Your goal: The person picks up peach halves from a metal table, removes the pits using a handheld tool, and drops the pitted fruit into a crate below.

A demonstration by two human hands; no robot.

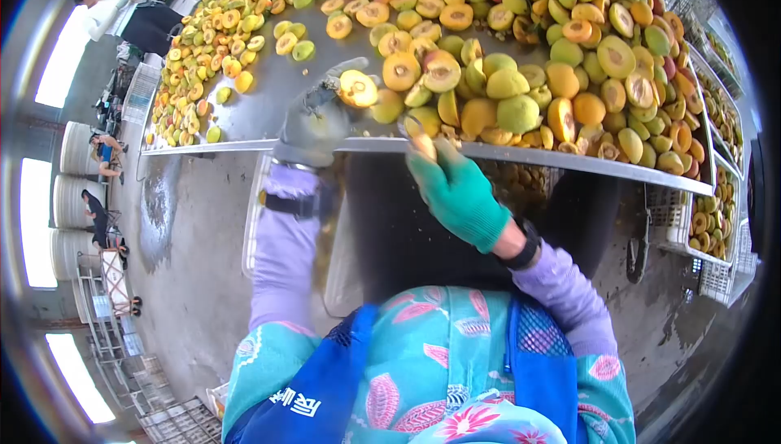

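My left hand (313, 122), in a grey glove smeared by motion, is at the near edge of the metal table. Its fingers grip a peach half (358, 88) with the cut face turned up. My right hand (457, 192) wears a green knitted glove and is closed on a small pitting tool (421, 140). A light-coloured handle and a thin curved metal end show on the tool. Its tip is close to the heaped peach halves (508, 90), apart from the half in my left hand.
The metal table's rim (529, 153) runs in front of my body. Cut peaches (195, 78) also lie on the left side. White crates (708, 232) of fruit stand at the right. Far left, people (98, 216) sit near large white tubs (71, 200).
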